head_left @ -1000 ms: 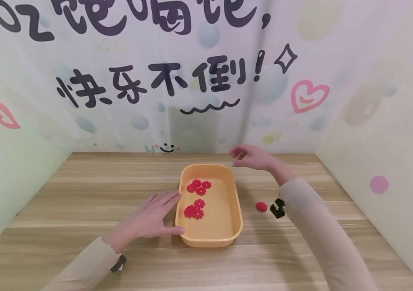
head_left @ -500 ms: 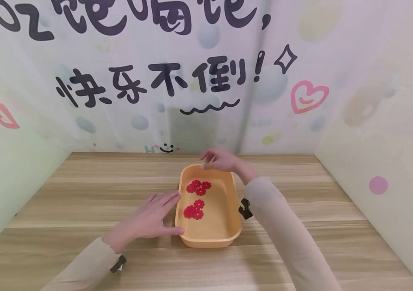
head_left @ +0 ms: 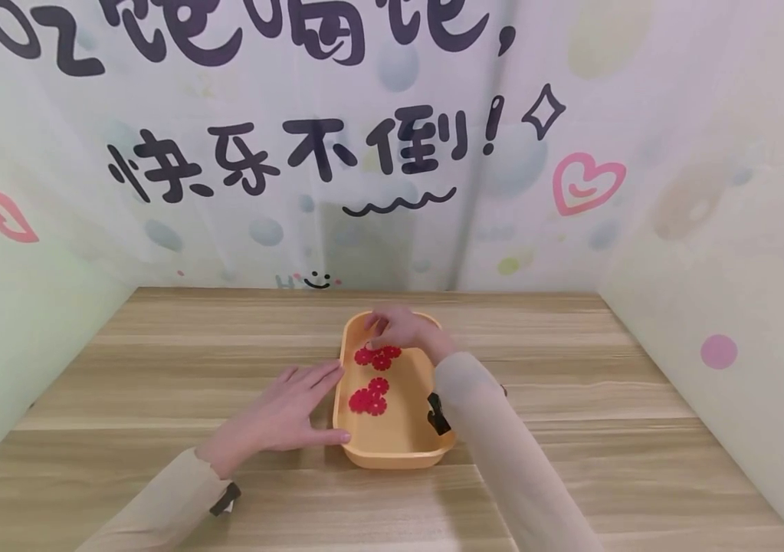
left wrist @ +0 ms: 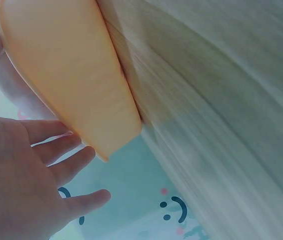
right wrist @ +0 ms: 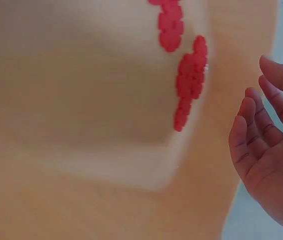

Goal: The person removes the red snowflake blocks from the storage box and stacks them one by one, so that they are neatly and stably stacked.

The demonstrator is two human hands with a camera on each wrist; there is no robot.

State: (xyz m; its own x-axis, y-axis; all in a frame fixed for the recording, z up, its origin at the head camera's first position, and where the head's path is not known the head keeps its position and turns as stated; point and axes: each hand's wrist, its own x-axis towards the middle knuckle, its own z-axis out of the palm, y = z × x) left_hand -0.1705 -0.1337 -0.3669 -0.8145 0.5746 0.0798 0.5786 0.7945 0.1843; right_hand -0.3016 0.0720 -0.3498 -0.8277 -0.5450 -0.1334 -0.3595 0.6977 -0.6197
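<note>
A yellow-orange plastic tub [head_left: 395, 460] stands on the table. Red notched plastic discs lie in it in two groups: one far group [head_left: 381, 362] and one nearer group [head_left: 371, 400], both by the left wall. My left hand [head_left: 288, 414] rests against the tub's left rim, fingers and thumb spread; the left wrist view shows these fingers [left wrist: 61, 175] straight against the rim. My right hand [head_left: 401, 330] hangs over the tub's far end, just above the far discs. In the right wrist view the right hand [right wrist: 271, 135] has loosely bent fingers, thumb apart, with nothing visible between them.
A wood-grain table [head_left: 191, 368] spreads around the tub. A printed white curtain [head_left: 240, 230] closes off the back, with pale walls at both sides. A sliver of a red disc [head_left: 504, 389] shows beside the right sleeve [head_left: 502, 437], which covers most of it.
My right hand has moved left from beyond the tub's right far corner, then lowered over the far discs. The right sleeve now hides most of the loose disc. My left hand stays still.
</note>
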